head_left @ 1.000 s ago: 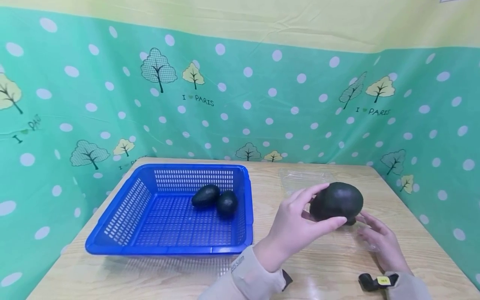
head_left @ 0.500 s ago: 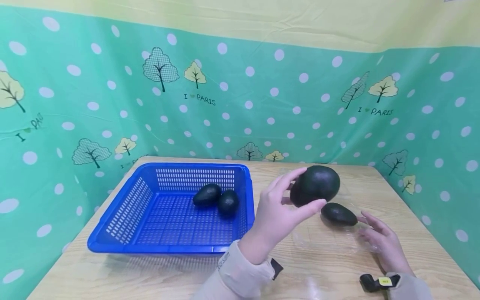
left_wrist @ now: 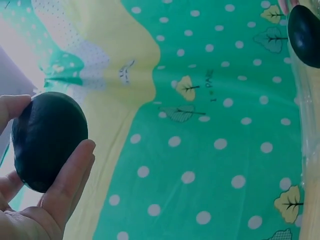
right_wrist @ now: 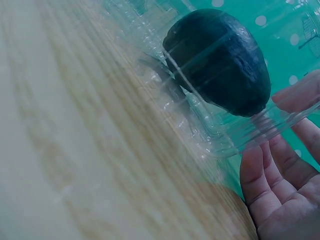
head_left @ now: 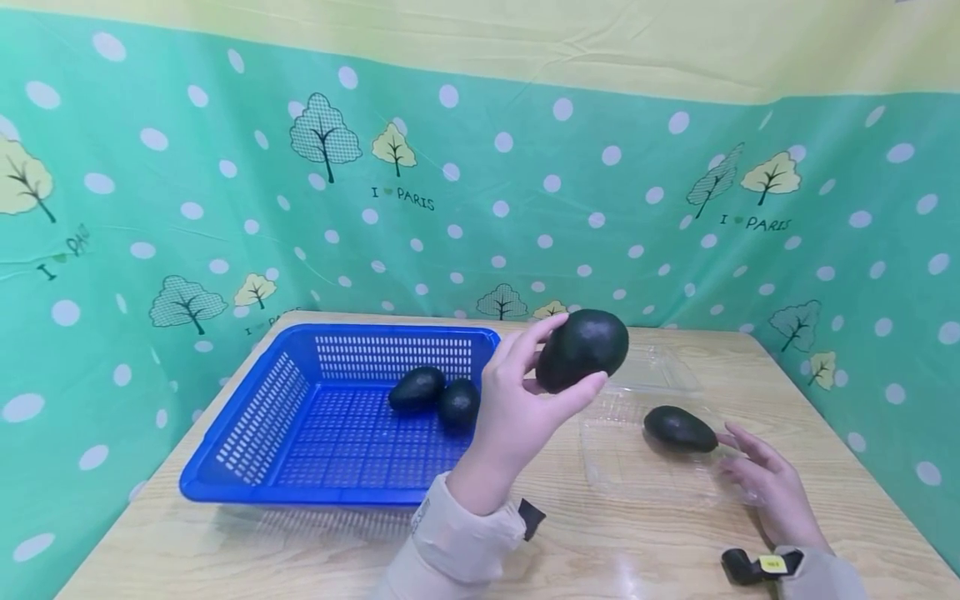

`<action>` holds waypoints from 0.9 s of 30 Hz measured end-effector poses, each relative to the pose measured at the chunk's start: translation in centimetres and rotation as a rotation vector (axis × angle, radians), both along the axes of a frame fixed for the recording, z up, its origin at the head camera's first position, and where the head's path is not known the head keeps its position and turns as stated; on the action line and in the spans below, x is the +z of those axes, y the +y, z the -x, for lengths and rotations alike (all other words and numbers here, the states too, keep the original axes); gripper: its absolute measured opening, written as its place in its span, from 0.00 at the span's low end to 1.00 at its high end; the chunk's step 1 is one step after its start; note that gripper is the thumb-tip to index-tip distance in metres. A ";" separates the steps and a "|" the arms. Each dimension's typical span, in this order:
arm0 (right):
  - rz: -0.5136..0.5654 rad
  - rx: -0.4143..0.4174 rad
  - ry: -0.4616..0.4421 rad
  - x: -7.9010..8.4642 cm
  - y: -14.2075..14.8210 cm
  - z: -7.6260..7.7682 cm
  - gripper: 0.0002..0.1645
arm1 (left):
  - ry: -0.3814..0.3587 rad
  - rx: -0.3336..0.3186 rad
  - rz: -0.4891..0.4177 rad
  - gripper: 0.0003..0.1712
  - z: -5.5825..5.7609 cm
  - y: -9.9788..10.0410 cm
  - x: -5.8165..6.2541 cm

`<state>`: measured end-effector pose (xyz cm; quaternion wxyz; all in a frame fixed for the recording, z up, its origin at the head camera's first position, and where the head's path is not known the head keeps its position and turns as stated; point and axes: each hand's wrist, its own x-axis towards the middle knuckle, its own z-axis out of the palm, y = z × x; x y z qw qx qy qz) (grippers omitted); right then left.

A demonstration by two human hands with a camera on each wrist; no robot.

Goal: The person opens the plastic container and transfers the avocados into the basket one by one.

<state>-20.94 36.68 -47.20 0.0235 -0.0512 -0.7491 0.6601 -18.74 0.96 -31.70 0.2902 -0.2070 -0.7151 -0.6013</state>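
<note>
The left grip [head_left: 513, 408] pinches an avocado [head_left: 583, 350] between thumb and fingers, raised above the table [head_left: 660, 558]; firm, even pressure should hold it without bruising. Left of this grip stands the blue basket [head_left: 315, 496]. The right grip [head_left: 776, 487] seems to pinch the clear tray [head_left: 622, 458], near a second avocado [head_left: 681, 429]. Behind both, the curtain [head_left: 450, 250] reads "I", a heart, "PARIS".

Basket [head_left: 300, 495], clear container [head_left: 622, 467] on table [head_left: 300, 554]
</note>
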 end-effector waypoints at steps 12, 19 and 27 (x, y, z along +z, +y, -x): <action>0.006 0.002 0.010 -0.1 0.0 0.0 0.38 | -0.014 0.010 -0.031 0.36 -0.1 -1.3 0.5; 0.003 0.002 0.020 -0.1 0.0 0.1 0.36 | 0.006 0.064 -0.020 0.36 0.2 -2.0 0.5; 0.026 0.007 0.021 -0.1 0.0 0.0 0.35 | -0.012 0.125 0.009 0.36 0.8 -3.3 0.5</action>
